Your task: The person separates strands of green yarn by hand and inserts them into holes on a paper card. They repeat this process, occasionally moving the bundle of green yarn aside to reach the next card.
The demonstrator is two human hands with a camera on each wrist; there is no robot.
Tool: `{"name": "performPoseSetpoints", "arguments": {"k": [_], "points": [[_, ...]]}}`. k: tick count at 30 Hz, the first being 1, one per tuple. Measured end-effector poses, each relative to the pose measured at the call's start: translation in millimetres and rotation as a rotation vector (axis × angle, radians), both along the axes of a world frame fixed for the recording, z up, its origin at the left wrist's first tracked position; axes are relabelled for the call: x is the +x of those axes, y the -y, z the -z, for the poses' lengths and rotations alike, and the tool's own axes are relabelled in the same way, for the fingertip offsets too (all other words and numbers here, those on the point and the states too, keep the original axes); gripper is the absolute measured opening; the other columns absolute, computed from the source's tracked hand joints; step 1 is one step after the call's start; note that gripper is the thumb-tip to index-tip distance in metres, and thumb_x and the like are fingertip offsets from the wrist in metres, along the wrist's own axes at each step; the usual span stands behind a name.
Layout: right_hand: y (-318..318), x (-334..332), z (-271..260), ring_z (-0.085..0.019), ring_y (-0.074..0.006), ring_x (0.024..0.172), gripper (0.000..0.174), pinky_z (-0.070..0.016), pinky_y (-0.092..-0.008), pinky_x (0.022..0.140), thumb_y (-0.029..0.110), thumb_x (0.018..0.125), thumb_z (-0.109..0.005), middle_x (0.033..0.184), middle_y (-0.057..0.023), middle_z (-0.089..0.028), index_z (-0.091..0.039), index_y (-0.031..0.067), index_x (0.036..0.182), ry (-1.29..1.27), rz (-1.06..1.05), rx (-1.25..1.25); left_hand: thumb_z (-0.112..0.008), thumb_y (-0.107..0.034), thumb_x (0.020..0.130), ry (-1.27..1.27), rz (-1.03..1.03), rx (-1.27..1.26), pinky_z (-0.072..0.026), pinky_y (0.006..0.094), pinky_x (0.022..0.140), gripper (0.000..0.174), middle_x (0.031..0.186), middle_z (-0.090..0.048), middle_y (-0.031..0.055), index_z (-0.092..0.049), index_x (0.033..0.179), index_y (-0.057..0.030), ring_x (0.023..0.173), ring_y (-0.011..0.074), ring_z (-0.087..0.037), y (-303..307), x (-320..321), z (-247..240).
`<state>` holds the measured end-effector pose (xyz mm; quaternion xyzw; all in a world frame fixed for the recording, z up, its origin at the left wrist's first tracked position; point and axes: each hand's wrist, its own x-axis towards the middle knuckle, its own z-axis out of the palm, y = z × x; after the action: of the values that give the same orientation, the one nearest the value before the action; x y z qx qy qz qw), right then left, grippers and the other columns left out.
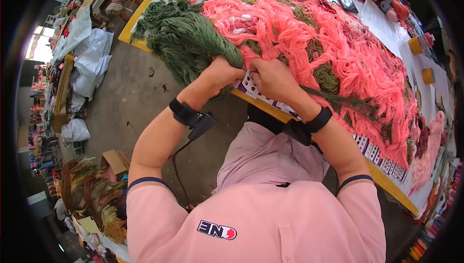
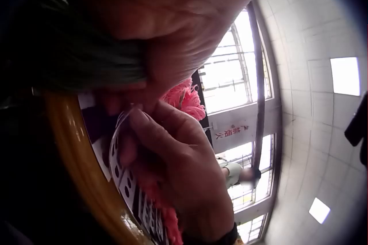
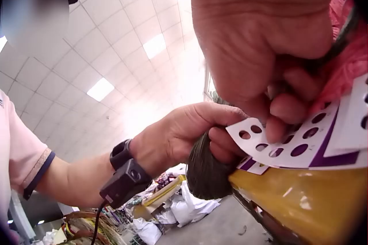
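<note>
At the table's near edge my left hand grips a thick bundle of dark green yarn, its thumb at the end of a white card with rows of punched holes. Close beside it, my right hand has its fingers curled in and pinches that card near the same end, as the left wrist view also shows. Fingertips of the right hand lie over the holes in the right wrist view. A large heap of pink yarn mixed with olive green strands covers the table just beyond both hands.
More punched cards line the yellow table edge on the right. Yarn cones and papers stand at the far right. White plastic bags and brown yarn bundles sit on the left, past the grey floor.
</note>
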<state>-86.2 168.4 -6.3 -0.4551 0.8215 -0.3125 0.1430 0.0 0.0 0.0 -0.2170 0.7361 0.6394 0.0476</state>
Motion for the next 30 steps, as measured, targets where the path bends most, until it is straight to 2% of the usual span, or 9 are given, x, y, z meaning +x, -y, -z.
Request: {"name": "performPoseSetpoints", "arguments": {"k": [2,6,9,15,17,20,23,24,30], "points": [[-3.3,-3.3,-3.9,-0.064,-0.0434,0.082,0.022,-0.0486,-0.0508,0.074,0.02,0.088,-0.061,0.08,-0.0261,-0.064,-0.061,-0.0012,0.093,0.174,0.004,-0.019,-0.07,-0.011,0.065,-0.042,-0.009,-0.264,-0.0505,0.0312,0.059,0.018,0.066,-0.065,0.0118,-0.066,0.074,0.0046,0.061,0.0158,-0.062,4.0,2.1,1.9],[-10.2,-3.1,-4.6,-0.063,-0.0435,0.081,0.021,-0.0477,-0.0512,0.073,0.019,0.089,-0.06,0.08,-0.0259,-0.064,-0.061,-0.0014,0.09,0.149,0.028,0.004,-0.072,-0.01,0.066,0.111,0.05,-0.315,-0.0504,0.0317,0.06,0.02,0.073,-0.067,0.0101,-0.065,0.075,0.006,0.066,0.0165,-0.064,21.0,-0.2,4.6],[-6.6,-0.1,-4.8,-0.063,-0.0432,0.081,0.02,-0.0475,-0.0515,0.073,0.019,0.088,-0.061,0.081,-0.0251,-0.065,-0.061,-0.0011,0.089,0.156,0.029,-0.02,-0.074,-0.007,0.077,-0.04,-0.038,-0.168,-0.04,0.0252,0.05,0.014,0.071,-0.061,0.0017,-0.064,0.085,-0.0015,0.057,0.0087,-0.053,11.2,7.3,7.6],[-13.5,5.9,-2.8,-0.064,-0.0359,0.074,0.015,-0.0486,-0.043,0.066,0.013,0.089,-0.06,0.076,-0.0209,-0.064,-0.061,-0.0012,0.089,-0.025,-0.045,-0.037,-0.067,-0.009,0.089,0.083,-0.135,0.66,-0.0427,0.0213,0.053,0.011,0.083,-0.066,0.0045,-0.067,0.095,-0.0002,0.063,0.0062,-0.052,26.4,18.3,-17.8],[-15.0,6.3,0.5,-0.065,-0.0295,0.068,0.015,-0.0487,-0.0393,0.064,0.014,0.09,-0.06,0.072,-0.0171,-0.065,-0.061,-0.0007,0.089,-0.103,-0.104,-0.031,-0.066,-0.009,0.09,0.057,-0.08,0.737,-0.0437,0.021,0.054,0.014,0.086,-0.067,0.006,-0.066,0.099,0.0016,0.063,0.0068,-0.053,28.7,19.6,-16.9],[-11.8,-9.4,5.1,-0.061,-0.0152,0.06,0.017,-0.0472,-0.0308,0.057,0.016,0.093,-0.058,0.069,-0.0078,-0.063,-0.062,0.0001,0.088,0.375,-0.171,-0.178,-0.069,-0.009,0.088,0.005,0.089,0.58,-0.0439,0.0234,0.053,0.013,0.083,-0.066,0.0053,-0.065,0.096,-0.0004,0.064,0.0088,-0.055,22.6,18.0,-17.6],[-10.6,-13.9,-3.5,-0.063,-0.0183,0.055,0.024,-0.0491,-0.0325,0.056,0.016,0.093,-0.055,0.065,-0.0103,-0.064,-0.064,-0.0026,0.08,0.675,-0.005,-0.083,-0.069,-0.01,0.088,-0.04,0.26,0.336,-0.0438,0.0246,0.056,0.012,0.08,-0.063,0.0032,-0.064,0.095,-0.0013,0.065,0.0092,-0.053,17.7,12.5,-12.0],[-12.1,-12.5,-4.6,-0.052,-0.0074,0.048,0.024,-0.0441,-0.025,0.049,0.017,0.097,-0.052,0.064,-0.0029,-0.061,-0.062,0.0006,0.083,0.629,-0.05,-0.043,-0.068,-0.01,0.089,-0.044,0.206,0.382,-0.0439,0.0248,0.057,0.011,0.08,-0.061,0.0025,-0.063,0.095,-0.0017,0.065,0.0092,-0.053,22.5,9.5,-11.2],[-13.4,-12.7,-8.1,-0.052,-0.0081,0.047,0.025,-0.0435,-0.0257,0.049,0.016,0.097,-0.051,0.061,-0.0025,-0.06,-0.061,0.0002,0.081,0.638,-0.09,-0.028,-0.065,-0.005,0.09,-0.009,0.069,0.585,-0.0443,0.0233,0.058,0.01,0.087,-0.064,0.0061,-0.061,0.097,-0.0001,0.066,0.0088,-0.051,36.2,12.9,-11.0]]}}
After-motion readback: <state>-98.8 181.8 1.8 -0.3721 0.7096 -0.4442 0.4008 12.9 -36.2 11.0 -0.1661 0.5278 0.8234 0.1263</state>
